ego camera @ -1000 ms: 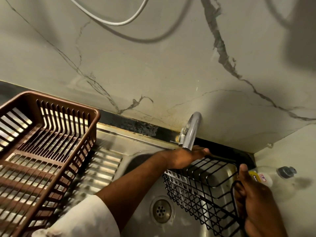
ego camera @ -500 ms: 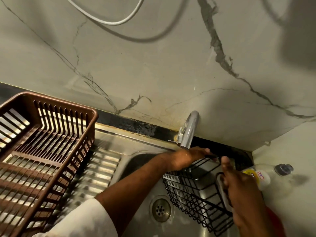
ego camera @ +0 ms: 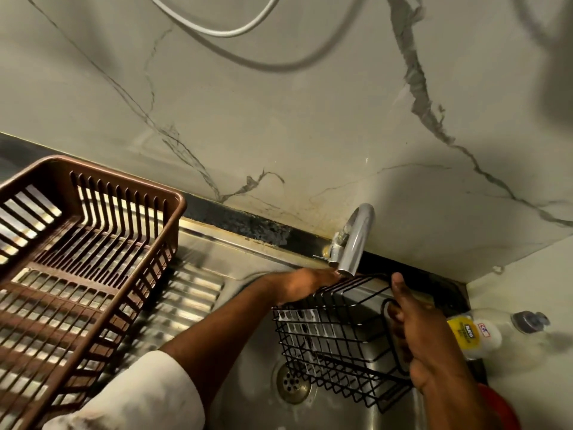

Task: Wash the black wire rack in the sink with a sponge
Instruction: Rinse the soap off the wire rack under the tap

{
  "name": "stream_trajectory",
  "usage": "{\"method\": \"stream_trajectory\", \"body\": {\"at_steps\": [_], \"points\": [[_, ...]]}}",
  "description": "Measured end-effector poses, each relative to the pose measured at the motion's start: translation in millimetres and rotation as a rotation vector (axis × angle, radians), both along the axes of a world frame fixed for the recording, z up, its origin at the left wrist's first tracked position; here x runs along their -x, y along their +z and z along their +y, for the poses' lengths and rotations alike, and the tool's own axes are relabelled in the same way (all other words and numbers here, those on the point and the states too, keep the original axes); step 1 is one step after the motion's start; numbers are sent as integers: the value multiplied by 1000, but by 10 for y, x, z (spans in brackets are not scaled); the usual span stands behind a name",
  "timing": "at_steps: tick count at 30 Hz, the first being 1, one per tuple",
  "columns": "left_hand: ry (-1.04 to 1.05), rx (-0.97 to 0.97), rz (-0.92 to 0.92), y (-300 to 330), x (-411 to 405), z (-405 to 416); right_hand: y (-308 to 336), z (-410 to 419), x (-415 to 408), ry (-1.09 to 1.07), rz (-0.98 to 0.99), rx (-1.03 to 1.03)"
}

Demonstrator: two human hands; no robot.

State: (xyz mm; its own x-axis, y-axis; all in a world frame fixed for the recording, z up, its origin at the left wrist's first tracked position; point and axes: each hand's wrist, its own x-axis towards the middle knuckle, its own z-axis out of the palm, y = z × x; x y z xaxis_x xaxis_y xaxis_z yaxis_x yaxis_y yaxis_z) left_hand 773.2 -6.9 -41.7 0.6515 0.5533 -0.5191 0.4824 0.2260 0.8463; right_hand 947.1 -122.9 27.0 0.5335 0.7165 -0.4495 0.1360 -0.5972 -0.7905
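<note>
I hold the black wire rack (ego camera: 335,339) over the stainless steel sink (ego camera: 248,383), toward its back right corner, just under the curved chrome tap (ego camera: 353,243). My left hand (ego camera: 305,285) grips the rack's far left rim with its fingers curled over the wire. My right hand (ego camera: 424,339) is closed round the rack's right end, thumb up along the wire; it seems to clutch something dark against the wire, perhaps the sponge, though I cannot tell. The rack's long axis runs left to right between my hands, open side tilted toward me, above and right of the round drain (ego camera: 291,384). Both hands touch it. I judge scrubbing needs the right hand free while the left steadies. A brown slatted plastic basket (ego camera: 77,274) sits on the draining board at the left; a clear soap bottle with a yellow label (ego camera: 483,332) lies on the right edge.
</note>
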Motion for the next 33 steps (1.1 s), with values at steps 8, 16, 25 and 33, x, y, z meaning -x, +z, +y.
{"method": "stream_trajectory", "body": {"at_steps": [8, 16, 25, 33], "points": [[-48, 1, -69, 30, -171, -32, -95, 77, 32, -29, -68, -27], [-108, -40, -90, -7, -338, -34, -92, -93, -54, -53, 33, -11], [33, 74, -72, -309, -37, -20, 230, -567, -384, -74, 348, -86], [422, 308, -345, -97, -130, 25, 8, -986, -663, -212, 468, -146]]}}
